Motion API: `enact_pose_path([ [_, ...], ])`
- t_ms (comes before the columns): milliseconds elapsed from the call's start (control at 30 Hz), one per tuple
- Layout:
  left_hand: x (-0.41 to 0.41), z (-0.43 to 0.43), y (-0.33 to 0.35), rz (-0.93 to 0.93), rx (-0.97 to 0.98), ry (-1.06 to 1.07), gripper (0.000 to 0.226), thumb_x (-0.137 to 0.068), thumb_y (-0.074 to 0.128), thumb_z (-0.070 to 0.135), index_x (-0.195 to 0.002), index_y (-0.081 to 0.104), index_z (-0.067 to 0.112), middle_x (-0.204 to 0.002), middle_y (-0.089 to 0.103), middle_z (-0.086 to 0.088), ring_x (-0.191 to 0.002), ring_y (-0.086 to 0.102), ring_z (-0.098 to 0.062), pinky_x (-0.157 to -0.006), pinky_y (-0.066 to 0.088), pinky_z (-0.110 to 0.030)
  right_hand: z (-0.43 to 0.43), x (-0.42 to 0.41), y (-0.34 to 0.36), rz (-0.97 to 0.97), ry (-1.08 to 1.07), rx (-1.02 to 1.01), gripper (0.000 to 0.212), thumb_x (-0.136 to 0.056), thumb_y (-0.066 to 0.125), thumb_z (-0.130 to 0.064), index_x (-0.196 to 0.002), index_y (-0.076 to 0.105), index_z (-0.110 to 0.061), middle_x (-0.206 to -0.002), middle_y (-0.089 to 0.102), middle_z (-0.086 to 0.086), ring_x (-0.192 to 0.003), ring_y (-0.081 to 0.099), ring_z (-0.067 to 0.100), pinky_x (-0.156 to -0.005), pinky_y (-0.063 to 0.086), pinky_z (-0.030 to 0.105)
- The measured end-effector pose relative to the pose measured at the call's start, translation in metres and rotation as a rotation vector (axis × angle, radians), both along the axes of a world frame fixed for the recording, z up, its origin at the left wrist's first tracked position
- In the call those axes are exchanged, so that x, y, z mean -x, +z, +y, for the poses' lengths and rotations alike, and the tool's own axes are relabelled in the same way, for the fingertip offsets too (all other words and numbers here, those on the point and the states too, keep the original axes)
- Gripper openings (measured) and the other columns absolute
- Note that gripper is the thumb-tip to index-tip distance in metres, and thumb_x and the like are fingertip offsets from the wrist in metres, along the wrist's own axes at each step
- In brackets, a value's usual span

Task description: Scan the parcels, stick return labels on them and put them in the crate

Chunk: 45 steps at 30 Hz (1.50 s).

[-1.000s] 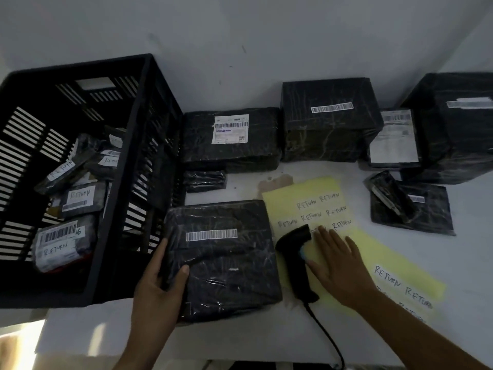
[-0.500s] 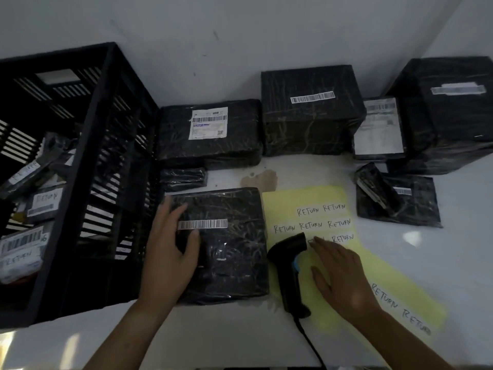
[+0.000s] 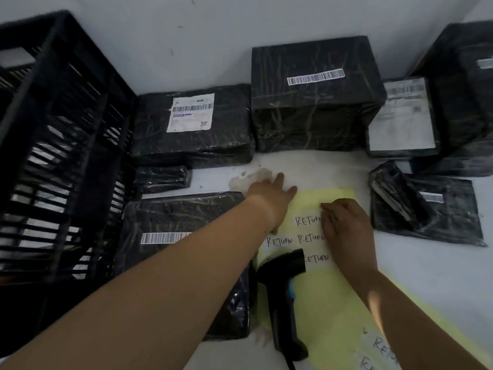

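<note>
A black wrapped parcel (image 3: 186,217) with a barcode strip lies in front of me beside the black crate (image 3: 66,129). My left forearm crosses over it. My left hand (image 3: 272,193) lies flat with straight fingers on the top left corner of the yellow sheet (image 3: 333,303), which carries handwritten RETURN labels (image 3: 280,240). My right hand (image 3: 344,225) covers the top row of labels, its fingers bent down onto the sheet. Whether they pinch a label is hidden. The black scanner (image 3: 282,289) lies on the sheet with no hand on it.
More black parcels line the wall: a flat one (image 3: 192,140), a tall box (image 3: 314,108), one with a large white label (image 3: 400,121) and a big one (image 3: 464,89). A flat pouch (image 3: 440,209) lies at right and a small packet (image 3: 162,177) by the crate.
My left hand left the front parcel and reached across to the sheet's top left corner. My right hand moved from beside the scanner up to the top row of labels.
</note>
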State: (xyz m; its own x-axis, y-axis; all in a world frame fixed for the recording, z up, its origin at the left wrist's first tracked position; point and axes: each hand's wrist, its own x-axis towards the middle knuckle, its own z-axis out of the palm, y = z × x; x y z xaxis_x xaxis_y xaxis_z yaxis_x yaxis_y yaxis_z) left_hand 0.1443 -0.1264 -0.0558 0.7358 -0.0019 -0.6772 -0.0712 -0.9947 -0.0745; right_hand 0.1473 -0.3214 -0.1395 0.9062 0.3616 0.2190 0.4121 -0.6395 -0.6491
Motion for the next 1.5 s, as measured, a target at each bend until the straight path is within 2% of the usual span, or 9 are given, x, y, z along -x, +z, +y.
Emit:
enact_pose_path([
  [67, 0.001, -0.002, -0.007, 0.052, -0.034, 0.016, 0.128, -0.080, 0.084, 0.036, -0.160, -0.015, 0.029, -0.166, -0.023, -0.009, -0.155, 0.000, -0.035, -0.112, 0.038, -0.048, 0.001, -0.001, -0.002, -0.026, -0.007, -0.004, 0.012, -0.090, 0.068, -0.004, -0.101, 0.073, -0.004, -0.099, 0.060, 0.006, -0.087, 0.057, 0.020, -0.081, 0.045, 0.029],
  [167, 0.005, -0.003, -0.010, 0.047, -0.056, 0.004, 0.134, -0.076, 0.085, 0.042, -0.158, -0.020, 0.030, -0.165, -0.027, -0.009, -0.155, -0.002, -0.035, -0.109, 0.044, -0.049, 0.000, 0.000, -0.005, -0.046, 0.011, 0.004, 0.009, -0.087, 0.071, -0.002, -0.095, 0.074, -0.004, -0.097, 0.063, 0.007, -0.087, 0.057, 0.023, -0.080, 0.042, 0.028],
  [300, 0.006, -0.005, -0.011, 0.028, -0.071, 0.005, 0.133, -0.077, 0.085, 0.040, -0.157, -0.021, 0.028, -0.165, -0.028, -0.010, -0.155, 0.000, -0.036, -0.111, 0.041, -0.047, -0.002, 0.001, -0.006, -0.078, 0.038, 0.034, 0.008, -0.086, 0.072, -0.002, -0.093, 0.074, -0.006, -0.097, 0.066, 0.005, -0.086, 0.058, 0.024, -0.080, 0.044, 0.031],
  [467, 0.006, -0.004, -0.013, 0.018, -0.068, -0.007, 0.133, -0.078, 0.084, 0.042, -0.157, -0.022, 0.028, -0.164, -0.029, -0.010, -0.155, 0.000, -0.036, -0.110, 0.042, -0.047, -0.001, 0.002, -0.005, -0.065, 0.004, 0.015, 0.007, -0.089, 0.069, -0.002, -0.094, 0.074, -0.005, -0.098, 0.066, 0.005, -0.088, 0.058, 0.022, -0.083, 0.040, 0.025],
  [700, 0.006, -0.004, -0.012, 0.020, -0.070, -0.030, 0.132, -0.079, 0.083, 0.044, -0.157, -0.023, 0.028, -0.163, -0.029, -0.011, -0.155, 0.001, -0.036, -0.109, 0.042, -0.046, -0.002, 0.001, -0.009, -0.060, 0.011, 0.007, 0.006, -0.089, 0.070, -0.003, -0.094, 0.074, -0.005, -0.100, 0.068, 0.004, -0.088, 0.060, 0.024, -0.082, 0.049, 0.038],
  [900, 0.005, -0.004, -0.012, 0.028, -0.076, -0.040, 0.131, -0.080, 0.082, 0.044, -0.156, -0.023, 0.028, -0.163, -0.031, -0.012, -0.155, 0.001, -0.037, -0.109, 0.043, -0.046, -0.001, 0.001, -0.009, -0.064, 0.015, 0.020, 0.009, -0.088, 0.070, -0.002, -0.094, 0.072, -0.008, -0.102, 0.069, 0.003, -0.088, 0.062, 0.025, -0.082, 0.051, 0.043],
  [1067, 0.005, -0.005, -0.012, 0.032, -0.079, -0.038, 0.131, -0.080, 0.082, 0.044, -0.156, -0.023, 0.028, -0.163, -0.031, -0.012, -0.155, 0.001, -0.037, -0.109, 0.043, -0.046, 0.001, 0.000, -0.010, -0.047, 0.020, 0.027, 0.009, -0.088, 0.067, -0.002, -0.093, 0.068, -0.010, -0.103, 0.067, 0.003, -0.089, 0.060, 0.024, -0.082, 0.049, 0.042],
  [1267, 0.005, -0.005, -0.011, 0.031, -0.076, -0.040, 0.131, -0.080, 0.082, 0.045, -0.157, -0.024, 0.028, -0.163, -0.031, -0.012, -0.155, 0.000, -0.037, -0.110, 0.043, -0.046, -0.001, 0.002, -0.010, -0.041, 0.014, 0.036, 0.016, -0.093, 0.063, -0.010, -0.107, 0.071, -0.007, -0.114, 0.066, 0.005, -0.099, 0.062, 0.025, -0.091, 0.050, 0.043],
  [1500, 0.006, -0.004, -0.013, 0.037, -0.076, -0.029, 0.132, -0.080, 0.083, 0.043, -0.156, -0.024, 0.028, -0.163, -0.031, -0.012, -0.155, -0.001, -0.037, -0.109, 0.043, -0.047, 0.002, 0.004, -0.006, -0.040, 0.009, 0.026, 0.008, -0.088, 0.070, -0.007, -0.095, 0.071, -0.010, -0.110, 0.068, 0.002, -0.093, 0.063, 0.023, -0.085, 0.051, 0.046],
])
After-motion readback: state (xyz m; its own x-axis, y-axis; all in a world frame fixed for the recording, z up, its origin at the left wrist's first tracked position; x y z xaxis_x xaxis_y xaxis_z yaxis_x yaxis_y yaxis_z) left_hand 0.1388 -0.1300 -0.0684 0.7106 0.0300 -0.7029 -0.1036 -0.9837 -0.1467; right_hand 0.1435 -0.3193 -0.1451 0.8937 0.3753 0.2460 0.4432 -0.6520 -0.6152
